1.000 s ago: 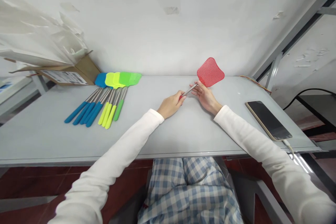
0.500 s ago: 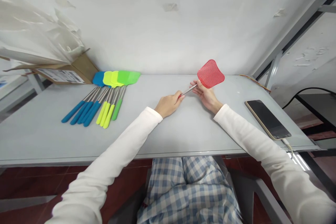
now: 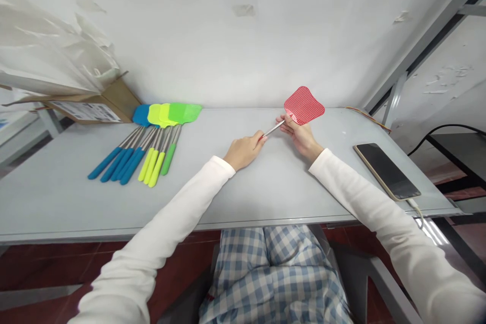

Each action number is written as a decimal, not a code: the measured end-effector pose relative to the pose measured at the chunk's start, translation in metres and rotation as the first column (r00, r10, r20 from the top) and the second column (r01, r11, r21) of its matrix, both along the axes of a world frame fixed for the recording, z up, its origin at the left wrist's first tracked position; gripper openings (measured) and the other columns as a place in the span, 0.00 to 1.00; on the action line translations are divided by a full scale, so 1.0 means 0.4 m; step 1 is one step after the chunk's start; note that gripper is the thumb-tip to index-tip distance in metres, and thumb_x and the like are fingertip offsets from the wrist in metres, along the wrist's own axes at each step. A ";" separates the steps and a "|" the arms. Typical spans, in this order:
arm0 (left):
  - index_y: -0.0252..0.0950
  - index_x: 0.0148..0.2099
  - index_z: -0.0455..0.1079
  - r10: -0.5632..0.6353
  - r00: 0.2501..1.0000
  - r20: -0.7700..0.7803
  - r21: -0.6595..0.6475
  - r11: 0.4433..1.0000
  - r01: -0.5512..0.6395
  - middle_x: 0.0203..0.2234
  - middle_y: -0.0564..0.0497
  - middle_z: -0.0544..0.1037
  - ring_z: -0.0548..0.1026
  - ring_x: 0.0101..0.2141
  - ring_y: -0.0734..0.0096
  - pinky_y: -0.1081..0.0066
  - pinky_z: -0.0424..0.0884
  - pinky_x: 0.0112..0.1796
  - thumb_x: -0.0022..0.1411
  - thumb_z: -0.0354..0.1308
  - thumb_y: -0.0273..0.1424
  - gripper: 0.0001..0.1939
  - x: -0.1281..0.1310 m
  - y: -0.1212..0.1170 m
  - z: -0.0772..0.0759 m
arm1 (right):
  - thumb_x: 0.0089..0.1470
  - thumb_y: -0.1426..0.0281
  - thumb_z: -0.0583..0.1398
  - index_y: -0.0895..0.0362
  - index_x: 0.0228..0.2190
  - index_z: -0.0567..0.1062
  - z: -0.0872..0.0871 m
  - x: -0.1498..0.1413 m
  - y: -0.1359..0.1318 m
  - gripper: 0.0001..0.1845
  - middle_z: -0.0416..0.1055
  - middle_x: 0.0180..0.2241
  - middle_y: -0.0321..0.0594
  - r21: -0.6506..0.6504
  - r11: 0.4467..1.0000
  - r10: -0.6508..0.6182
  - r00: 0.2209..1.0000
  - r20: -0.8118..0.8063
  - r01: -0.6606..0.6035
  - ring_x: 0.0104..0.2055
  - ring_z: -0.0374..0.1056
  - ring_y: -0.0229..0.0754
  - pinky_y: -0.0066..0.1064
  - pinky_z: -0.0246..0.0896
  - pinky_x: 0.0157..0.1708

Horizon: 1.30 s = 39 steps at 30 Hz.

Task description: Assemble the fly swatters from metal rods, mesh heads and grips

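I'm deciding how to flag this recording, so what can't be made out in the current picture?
All in the head view:
Red swatter: most of its grip, hidden inside the left hand; where shaft meets head, partly covered by the right hand.
Blue swatter heads: their number, overlapped by the yellow heads.
Box label: print too small and blurred.
White cable: far end, out of sight past the table.

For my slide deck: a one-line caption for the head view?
Left hand and right hand hold a red flyswatter; blue, yellow and green flyswatters lie leftward on the gray table.

Gray table point(image 3: 266, 192), colored fly swatters point(image 3: 152, 163), phone point(image 3: 387, 171)
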<state>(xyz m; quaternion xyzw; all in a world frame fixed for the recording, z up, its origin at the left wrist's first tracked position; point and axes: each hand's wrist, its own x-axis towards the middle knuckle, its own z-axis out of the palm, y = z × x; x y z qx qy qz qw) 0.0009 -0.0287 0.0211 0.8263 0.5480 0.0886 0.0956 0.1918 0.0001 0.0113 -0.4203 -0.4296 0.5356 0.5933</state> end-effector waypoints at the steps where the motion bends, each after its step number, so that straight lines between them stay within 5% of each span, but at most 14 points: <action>1: 0.43 0.49 0.63 0.000 1.000 0.000 -0.002 1.000 0.000 0.34 0.49 0.79 0.78 0.37 0.60 0.68 0.64 0.35 0.72 0.32 0.45 0.21 0.001 0.000 0.001 | 0.46 0.55 0.69 0.55 0.33 0.75 0.001 0.000 0.000 0.19 0.79 0.42 0.44 -0.003 1.000 -0.005 1.000 -0.001 0.005 0.50 0.74 0.46 0.39 0.70 0.52; 24: 0.44 0.49 0.64 -0.009 1.000 0.012 -0.012 1.000 0.009 0.34 0.49 0.79 0.77 0.37 0.59 0.67 0.64 0.36 0.71 0.33 0.45 0.21 -0.004 0.010 0.003 | 0.47 0.58 0.68 0.54 0.31 0.74 0.013 0.035 0.023 0.14 0.79 0.39 0.41 0.030 0.997 -0.073 0.997 0.025 0.072 0.49 0.75 0.46 0.38 0.69 0.51; 39: 0.44 0.50 0.68 -0.078 0.996 -0.039 0.022 0.997 0.079 0.34 0.50 0.80 0.77 0.37 0.59 0.68 0.65 0.37 0.70 0.33 0.47 0.24 -0.105 0.054 0.006 | 0.44 0.59 0.71 0.55 0.29 0.76 0.039 0.184 0.077 0.15 0.78 0.32 0.36 0.093 0.955 -0.276 0.958 -0.073 0.283 0.39 0.77 0.38 0.29 0.71 0.43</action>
